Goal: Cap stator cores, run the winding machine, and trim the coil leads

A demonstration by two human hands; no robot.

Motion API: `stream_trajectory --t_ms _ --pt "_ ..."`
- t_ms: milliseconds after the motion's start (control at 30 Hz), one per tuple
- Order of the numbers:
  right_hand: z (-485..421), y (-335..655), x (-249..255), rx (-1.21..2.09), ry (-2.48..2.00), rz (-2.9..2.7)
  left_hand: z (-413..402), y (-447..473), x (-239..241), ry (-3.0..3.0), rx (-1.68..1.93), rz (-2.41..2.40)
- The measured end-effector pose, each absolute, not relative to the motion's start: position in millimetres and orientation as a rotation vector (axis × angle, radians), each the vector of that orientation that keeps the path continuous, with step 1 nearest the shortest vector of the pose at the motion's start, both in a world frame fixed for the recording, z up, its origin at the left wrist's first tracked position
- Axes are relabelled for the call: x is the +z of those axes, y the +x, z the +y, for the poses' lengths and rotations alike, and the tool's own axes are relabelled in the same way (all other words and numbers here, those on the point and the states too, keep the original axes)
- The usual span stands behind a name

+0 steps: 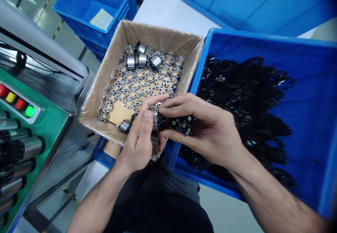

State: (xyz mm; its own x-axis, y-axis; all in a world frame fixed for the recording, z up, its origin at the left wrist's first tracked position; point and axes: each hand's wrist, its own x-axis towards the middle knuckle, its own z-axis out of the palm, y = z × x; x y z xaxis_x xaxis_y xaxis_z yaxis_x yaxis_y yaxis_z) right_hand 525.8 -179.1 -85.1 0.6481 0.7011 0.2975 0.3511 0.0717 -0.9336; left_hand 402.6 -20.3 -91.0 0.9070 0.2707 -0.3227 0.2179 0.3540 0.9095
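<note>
My left hand [139, 141] is closed round a silver metal cylinder [156, 120], which looks like a motor stator core; a second silver piece [154, 140] partly shows beneath it. With thumb and fingers, my right hand [210, 129] grips black plastic end rings [181, 124] and touches the black end of the cylinder. Both hands meet over the near right corner of a plastic-lined cardboard box [102, 82]. Inside it, many slotted metal rings [146, 87] stand in rows, with several silver cylinders with black ends [156, 62] lying on top. My fingers hide part of the contact.
A blue bin [310, 96] at right holds a heap of black plastic rings [244, 85]. Another blue bin [79, 1] stands behind the box. At left, a green machine top [52, 120] carries finished-looking cylinders [28, 147] and lit buttons [19, 103]. A blue panel [250, 1] rises at the back.
</note>
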Motion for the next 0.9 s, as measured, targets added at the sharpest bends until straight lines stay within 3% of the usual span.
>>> stream_trajectory --t_ms 200,367,633,900 --pt "-182.0 527.5 -83.2 0.29 -1.625 -0.895 -16.7 406.7 -93.7 1.184 0.011 0.421" --pt "-183.6 531.7 -77.0 0.323 -1.558 -0.806 -10.9 418.3 -91.1 1.142 0.194 0.438" --pt "-194.8 534.8 -72.3 0.811 -1.361 -0.694 -8.6 420.2 -92.5 1.146 0.209 0.498" --pt "-184.9 531.5 -76.9 0.453 -1.435 -0.752 -11.1 415.4 -91.3 1.153 0.06 0.405"
